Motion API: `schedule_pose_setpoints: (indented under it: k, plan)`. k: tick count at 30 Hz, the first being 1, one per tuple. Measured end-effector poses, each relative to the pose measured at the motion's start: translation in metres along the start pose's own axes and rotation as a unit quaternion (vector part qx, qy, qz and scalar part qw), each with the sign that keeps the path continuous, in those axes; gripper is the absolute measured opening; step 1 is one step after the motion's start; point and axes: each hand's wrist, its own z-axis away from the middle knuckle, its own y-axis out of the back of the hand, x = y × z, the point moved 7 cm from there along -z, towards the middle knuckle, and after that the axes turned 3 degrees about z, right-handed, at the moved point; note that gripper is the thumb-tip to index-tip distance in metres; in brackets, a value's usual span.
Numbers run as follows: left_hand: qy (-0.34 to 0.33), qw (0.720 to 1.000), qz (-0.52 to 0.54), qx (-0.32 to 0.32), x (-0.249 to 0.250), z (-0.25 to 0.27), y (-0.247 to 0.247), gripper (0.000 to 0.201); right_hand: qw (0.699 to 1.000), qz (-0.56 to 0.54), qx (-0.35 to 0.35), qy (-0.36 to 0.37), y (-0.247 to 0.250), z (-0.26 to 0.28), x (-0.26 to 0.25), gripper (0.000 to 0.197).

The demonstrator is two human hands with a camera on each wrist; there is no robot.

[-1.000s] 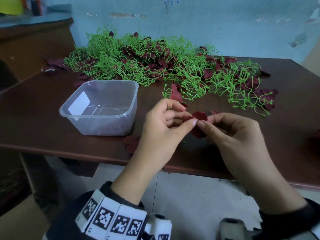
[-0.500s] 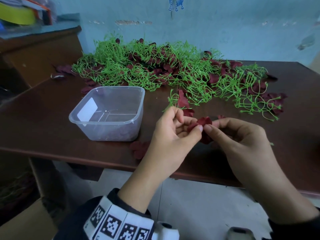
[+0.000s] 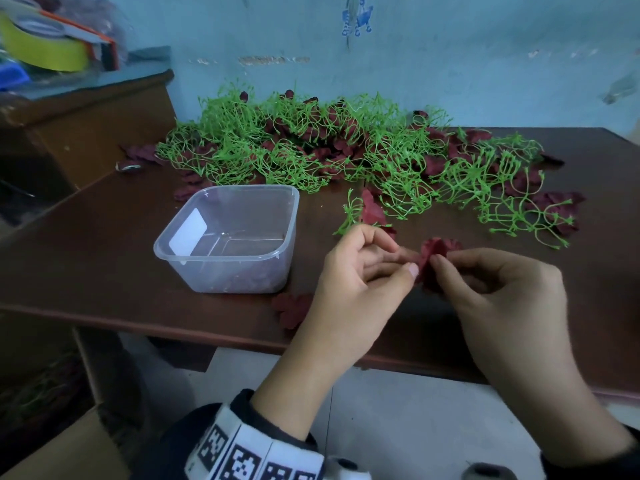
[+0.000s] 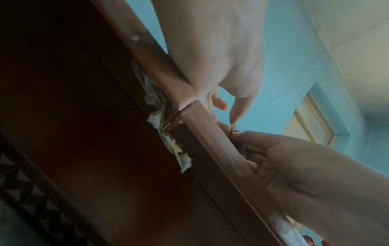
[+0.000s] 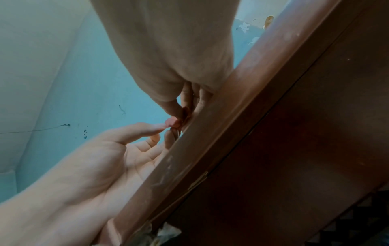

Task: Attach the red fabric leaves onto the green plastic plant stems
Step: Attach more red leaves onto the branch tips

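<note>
A home workroom: worn blue wall (image 3: 450, 64), brown table (image 3: 86, 254), cluttered side cabinet (image 3: 86, 133).

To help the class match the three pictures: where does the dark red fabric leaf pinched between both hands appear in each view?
Head: dark red fabric leaf, right of centre, between both hands.
Left wrist: a red sliver, right of centre, where the fingertips meet.
Right wrist: a reddish scrap, near centre, between the fingertips.
Shared landmark: the brown wooden table's front edge.

Blue painted wall (image 3: 450, 57), dark brown wooden table (image 3: 86, 244), pale tiled floor (image 3: 415, 420)
</note>
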Motion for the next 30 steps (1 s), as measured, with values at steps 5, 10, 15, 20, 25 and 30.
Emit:
schedule_pose_setpoints:
  k: [5,10,15,20,25,30]
  plan:
    - [-0.029,0.999,-0.039,0.014,0.008,0.002,0.003,0.018,1.0,-0.018,-0.015,-0.007,-0.001,-0.001,0.0,0.013]
    - [-0.143,0.972,-0.157,0.098,0.033,0.002,0.025,0.024,0.994,-0.061,-0.047,-0.071,-0.005,-0.004,0.012,0.017]
    - [-0.112,0.917,-0.364,0.117,0.027,-0.002,0.032,0.024,0.988,-0.083,-0.078,-0.1,-0.012,-0.004,0.017,0.02]
    - [-0.051,0.883,-0.464,0.047,0.011,-0.008,0.033,0.027,0.974,-0.139,-0.113,-0.139,-0.018,0.0,0.019,0.017]
    - [-0.059,0.903,-0.418,0.085,0.013,-0.009,0.039,0.018,0.97,-0.15,-0.125,-0.147,-0.021,0.001,0.018,0.016]
    - [-0.076,0.932,-0.33,0.133,0.016,-0.008,0.044,0.014,0.97,-0.154,-0.117,-0.145,-0.022,0.0,0.02,0.02]
